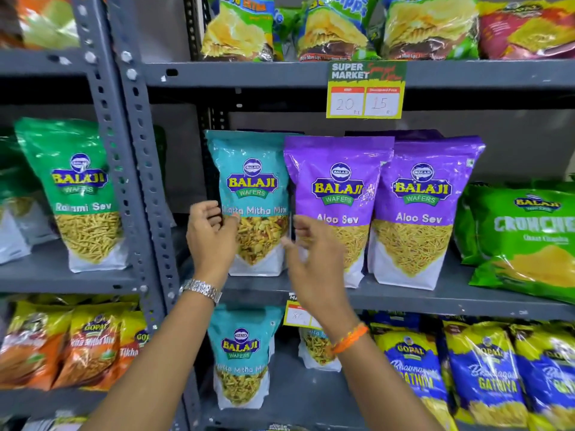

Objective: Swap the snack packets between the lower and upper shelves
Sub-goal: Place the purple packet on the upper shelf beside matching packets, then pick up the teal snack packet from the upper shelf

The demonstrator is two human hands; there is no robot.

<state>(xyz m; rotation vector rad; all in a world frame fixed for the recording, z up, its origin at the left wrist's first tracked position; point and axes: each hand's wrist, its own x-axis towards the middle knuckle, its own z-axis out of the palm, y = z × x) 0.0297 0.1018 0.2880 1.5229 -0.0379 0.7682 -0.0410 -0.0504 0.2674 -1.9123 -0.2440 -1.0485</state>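
head view: both hands (211, 234) open beside upright teal packet (253, 200) of mix.

A grey metal shelf (435, 295) at mid height carries a teal Khatta Mitha Mix pouch (253, 194) upright at its left, two purple Aloo Sev pouches (337, 194) touching beside it, and green Cruncheez bags (525, 237) at right, apparently leaning. The lower shelf (286, 412) holds another teal pouch (241, 353) and blue Gopal packets (485, 377).

Single head-worn wide-angle view, facing forward at grey shelf rack (280, 74) from close range, level with middle shelf; edges bowed, forearms entering from bottom.
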